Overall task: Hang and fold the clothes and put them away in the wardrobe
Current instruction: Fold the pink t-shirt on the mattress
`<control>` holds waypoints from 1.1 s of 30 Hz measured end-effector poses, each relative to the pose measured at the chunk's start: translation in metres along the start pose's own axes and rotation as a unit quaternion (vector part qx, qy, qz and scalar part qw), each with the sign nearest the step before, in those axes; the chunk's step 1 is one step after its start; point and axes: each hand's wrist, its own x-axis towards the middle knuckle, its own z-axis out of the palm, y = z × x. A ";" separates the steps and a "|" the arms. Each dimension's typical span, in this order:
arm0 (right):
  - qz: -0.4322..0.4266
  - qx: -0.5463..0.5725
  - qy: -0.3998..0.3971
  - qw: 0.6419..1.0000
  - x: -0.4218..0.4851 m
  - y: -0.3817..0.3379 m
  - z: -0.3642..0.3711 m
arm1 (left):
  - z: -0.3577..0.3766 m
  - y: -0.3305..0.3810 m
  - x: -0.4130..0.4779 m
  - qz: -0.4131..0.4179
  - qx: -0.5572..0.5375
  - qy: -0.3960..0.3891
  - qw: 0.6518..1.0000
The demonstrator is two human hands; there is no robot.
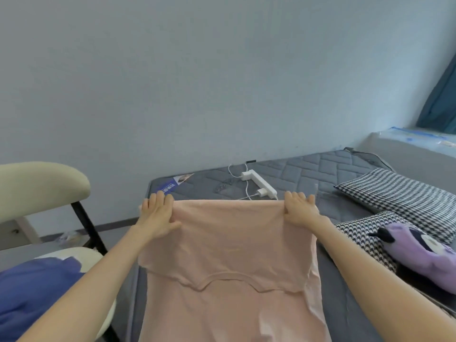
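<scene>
Far to the left of the hands stands a cream chair [42,186] with a black frame, and a blue garment [32,290] lies heaped on its seat. The left hand [158,215] lies on the far left corner of a pink shirt [229,255], its fingers straight and its thumb resting on the cloth. The shirt lies spread on a grey quilted mattress [303,174], between the two hands and running back along the forearms, folded over so the neckline lies near the middle. Just beyond the hands a white power strip [261,185] with a cable lies on the mattress. The right hand [299,209] holds the far right corner, fingers stretched forward, the cloth puckered under its thumb. To its right lie two checked pillows [399,191] and a purple plush toy [424,253].
</scene>
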 end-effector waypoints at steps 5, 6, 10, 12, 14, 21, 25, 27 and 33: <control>-0.025 -0.050 0.014 0.998 0.040 0.003 0.043 | 0.034 0.010 0.030 -0.017 0.032 -0.015 0.999; -0.026 -0.054 0.020 0.998 0.048 0.002 0.049 | 0.039 0.011 0.036 -0.023 0.038 -0.013 0.999; -0.009 -0.037 0.055 0.998 0.078 -0.002 0.067 | 0.057 0.012 0.061 -0.051 0.042 0.017 0.998; 0.007 -0.028 0.075 0.997 0.090 -0.004 0.072 | 0.062 0.012 0.070 -0.063 0.045 0.032 0.997; 0.015 -0.018 0.085 0.996 0.098 -0.006 0.078 | 0.067 0.014 0.075 -0.069 0.055 0.034 0.996; 0.018 0.021 0.100 0.995 0.082 -0.003 0.102 | 0.090 0.024 0.045 -0.070 0.042 0.023 0.996; -0.001 0.018 0.081 0.997 0.052 -0.002 0.103 | 0.097 0.023 0.008 -0.052 0.015 0.001 0.999; -0.006 0.012 0.067 0.998 0.036 -0.003 0.101 | 0.099 0.019 -0.010 -0.034 -0.010 0.000 0.999; -0.017 -0.024 0.006 1.000 -0.024 -0.004 0.105 | 0.095 0.018 -0.065 0.004 -0.054 -0.066 0.996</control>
